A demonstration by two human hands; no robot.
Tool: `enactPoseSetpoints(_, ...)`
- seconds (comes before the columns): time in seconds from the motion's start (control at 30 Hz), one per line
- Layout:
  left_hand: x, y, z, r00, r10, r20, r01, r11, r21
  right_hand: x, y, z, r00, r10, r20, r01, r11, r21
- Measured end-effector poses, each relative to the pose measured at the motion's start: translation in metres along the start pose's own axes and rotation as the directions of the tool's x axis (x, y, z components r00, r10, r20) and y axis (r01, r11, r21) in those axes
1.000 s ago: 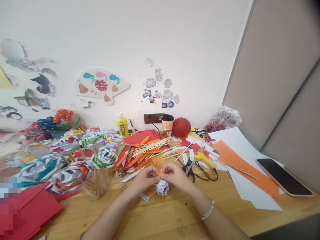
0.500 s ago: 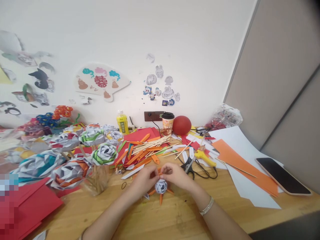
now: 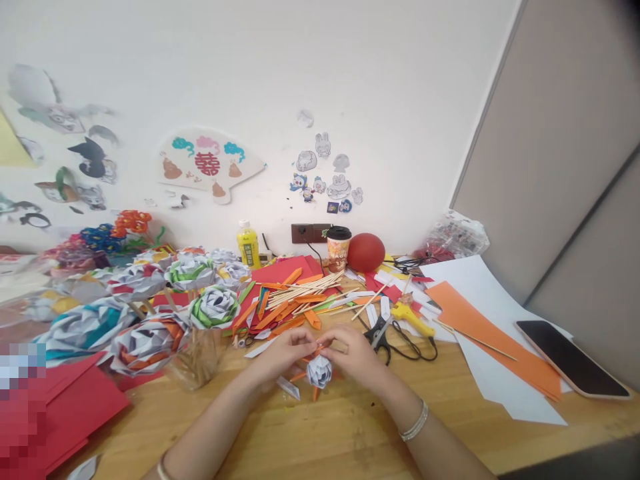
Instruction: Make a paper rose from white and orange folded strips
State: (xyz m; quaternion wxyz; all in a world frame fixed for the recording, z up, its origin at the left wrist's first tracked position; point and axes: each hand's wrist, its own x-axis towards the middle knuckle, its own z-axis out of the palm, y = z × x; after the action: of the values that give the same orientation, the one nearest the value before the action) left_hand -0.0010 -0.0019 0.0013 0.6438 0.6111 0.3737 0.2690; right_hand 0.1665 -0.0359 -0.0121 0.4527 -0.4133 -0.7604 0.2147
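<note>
A small white folded-paper flower (image 3: 319, 372) sits low over the table between my hands, with orange folded paper strips (image 3: 315, 395) sticking out beneath it. My left hand (image 3: 287, 350) is closed at its upper left edge, fingertips pinching an orange paper strip. My right hand (image 3: 353, 353) closes on the same strip from the other side, its fingers bent and partly hiding the flower. Below my left hand lies a loose white folded strip (image 3: 289, 388). Black scissors (image 3: 379, 337) lie just beyond my right hand.
Thin wooden sticks (image 3: 305, 293) and orange strips are heaped ahead, near a yellow glue gun (image 3: 413, 319). Finished paper flowers (image 3: 150, 343) and a clear cup of sticks (image 3: 195, 363) stand left. A lidded cup (image 3: 339, 250), yellow bottle (image 3: 247, 245), red balloon (image 3: 367, 252) and phone (image 3: 570, 359) are around.
The white flower has tilted in my hands and fewer orange strips show below it. My fingers have shifted slightly around the orange strip. The whole view has moved a little.
</note>
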Motion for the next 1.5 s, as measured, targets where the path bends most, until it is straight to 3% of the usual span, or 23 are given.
enactPoseSetpoints(0.1,0.000,-0.002,0.000,0.998,-0.050,-0.034,0.049,0.998,-0.028,0.000,-0.003,-0.001,0.994,-0.108,0.026,0.110,0.991,-0.079)
enactPoseSetpoints(0.2,0.001,-0.001,0.002,0.991,-0.020,-0.131,0.032,0.996,0.086,-0.001,-0.004,0.000,0.983,-0.180,0.047,0.185,0.972,-0.147)
enactPoseSetpoints(0.4,0.003,0.003,0.007,0.977,0.074,-0.202,-0.013,0.958,0.286,-0.003,-0.005,0.003,0.994,-0.106,-0.023,0.100,0.978,-0.184)
enactPoseSetpoints(0.47,0.001,0.004,0.005,0.983,0.069,-0.169,-0.016,0.955,0.296,-0.003,-0.005,0.003,0.984,-0.175,0.016,0.174,0.962,-0.212)
enactPoseSetpoints(0.6,-0.004,0.008,-0.003,0.999,-0.019,0.031,0.011,0.968,0.249,-0.005,-0.008,0.002,0.947,-0.295,0.129,0.319,0.917,-0.241)
enactPoseSetpoints(0.9,-0.010,0.012,-0.005,0.985,-0.160,0.062,0.157,0.986,0.053,-0.004,-0.008,-0.001,0.957,-0.273,0.099,0.285,0.950,-0.128)
enactPoseSetpoints(1.07,-0.010,0.015,-0.002,0.987,-0.160,0.018,0.158,0.982,0.104,-0.002,-0.007,-0.001,0.987,-0.126,0.100,0.142,0.973,-0.180)
enactPoseSetpoints(1.37,-0.010,0.016,-0.001,0.989,-0.146,-0.020,0.148,0.971,0.190,-0.003,-0.014,-0.004,0.992,-0.054,0.111,0.065,0.993,-0.097)
enactPoseSetpoints(1.5,-0.011,0.019,0.002,0.993,-0.097,-0.061,0.108,0.970,0.218,-0.003,-0.013,-0.006,0.988,-0.110,0.110,0.119,0.990,-0.081)
